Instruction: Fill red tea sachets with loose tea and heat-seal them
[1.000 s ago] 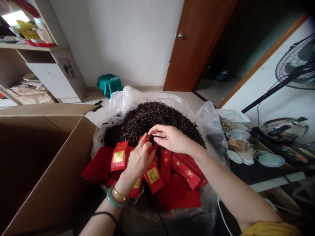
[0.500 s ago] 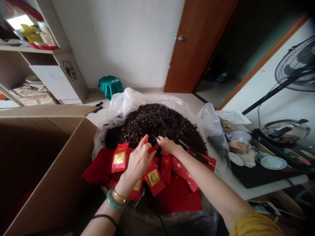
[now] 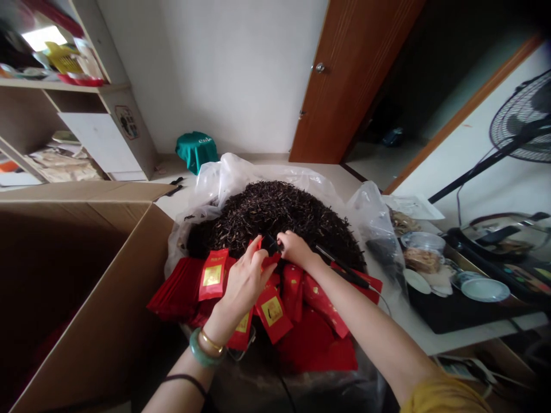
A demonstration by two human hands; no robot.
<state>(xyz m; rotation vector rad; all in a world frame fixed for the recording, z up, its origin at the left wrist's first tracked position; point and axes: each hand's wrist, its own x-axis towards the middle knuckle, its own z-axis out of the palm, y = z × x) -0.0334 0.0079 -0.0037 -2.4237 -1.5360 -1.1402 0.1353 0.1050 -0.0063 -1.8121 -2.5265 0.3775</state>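
Note:
My left hand [image 3: 246, 275] is closed around a small red packet [image 3: 267, 263], mostly hidden by the fingers, its top facing the dark heap. Against the packet's mouth sits a black, shiny piece [image 3: 270, 244] whose kind I cannot make out. My right hand [image 3: 295, 250] pinches its right edge, fingers curled. Right behind both hands rises a mound of dark, twisted dried tea leaves [image 3: 275, 206] in a clear plastic bag [image 3: 232, 166]. Red packets with yellow labels [image 3: 272, 312] lie below my hands, and another [image 3: 213, 275] rests left of my left hand.
A stack of flat red packets [image 3: 174, 289] lies at the left, more red packets [image 3: 318, 344] in front. A black stick-like tool with a cord [image 3: 344, 268] lies under my right forearm. An open cardboard box [image 3: 107, 298] stands left; a side table [image 3: 447, 338] with dishes stands right.
The whole view has shifted slightly to the right and down. My right hand's fingers have curled in more at the black piece; the left hand keeps its hold on the packet.

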